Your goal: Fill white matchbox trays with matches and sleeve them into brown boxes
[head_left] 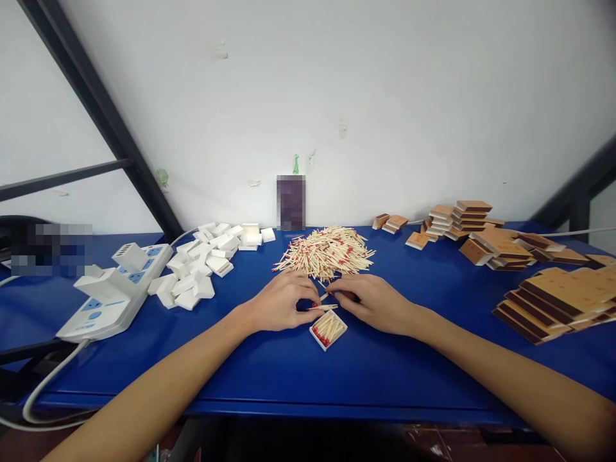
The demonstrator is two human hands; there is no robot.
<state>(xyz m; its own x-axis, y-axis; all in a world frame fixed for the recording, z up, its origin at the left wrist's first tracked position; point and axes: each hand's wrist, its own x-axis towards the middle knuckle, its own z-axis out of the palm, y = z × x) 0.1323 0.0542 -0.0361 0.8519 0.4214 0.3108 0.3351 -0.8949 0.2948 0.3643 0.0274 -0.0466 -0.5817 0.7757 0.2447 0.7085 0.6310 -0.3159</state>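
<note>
Between my hands and the table's front edge lies a small white tray (314, 338) filled with red-tipped matches (330, 326). My left hand (287, 300) is just beyond the tray's left side, thumb and fingers pinched on a few matches (323, 307) that stick out toward the right. My right hand (373, 301) is curled opposite it, its fingertips closed at the end of a match close to the left fingertips. Right behind both hands spreads a large loose heap of matches (330, 251), heads pointing various ways.
On the blue table (269, 378), a pile of white matchbox trays (192, 269) lies left, beside a white power strip (122, 289) with plugs. Brown matchbox sleeves (563, 295) are stacked at right, with more sleeves (447, 221) farther back. A blurred dark purple object (291, 204) leans against the wall.
</note>
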